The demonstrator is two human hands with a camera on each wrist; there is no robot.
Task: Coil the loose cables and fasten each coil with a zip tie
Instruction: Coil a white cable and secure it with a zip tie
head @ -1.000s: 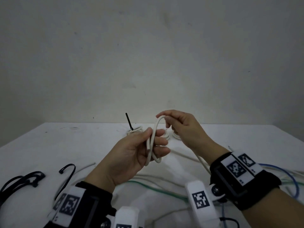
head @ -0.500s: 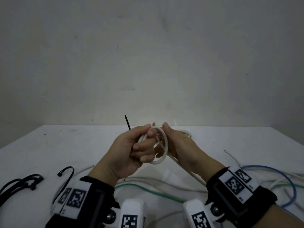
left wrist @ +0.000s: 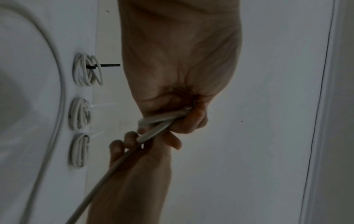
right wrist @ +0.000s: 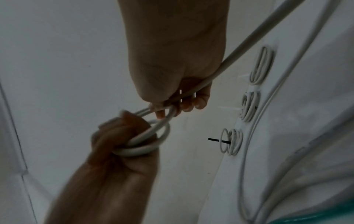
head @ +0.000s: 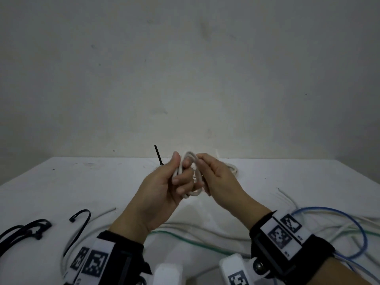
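Here the left hand (head: 162,188) curls its fingers round a small coil of white cable (head: 192,175), held in the air above the desk (head: 86,182). The right hand (head: 216,182), touching the coil at its 3 o'clock side, pinches the top loop, and the loose run of the cable passes down under that palm. Beyond the grip, at 12 o'clock, three fastened white coils (left wrist: 84,69) lie on the desk, one with a black zip tie (head: 158,155) sticking up. At 8 o'clock lie spare black zip ties (head: 24,231); at 4 o'clock, loose blue, green and white cables (head: 333,227).
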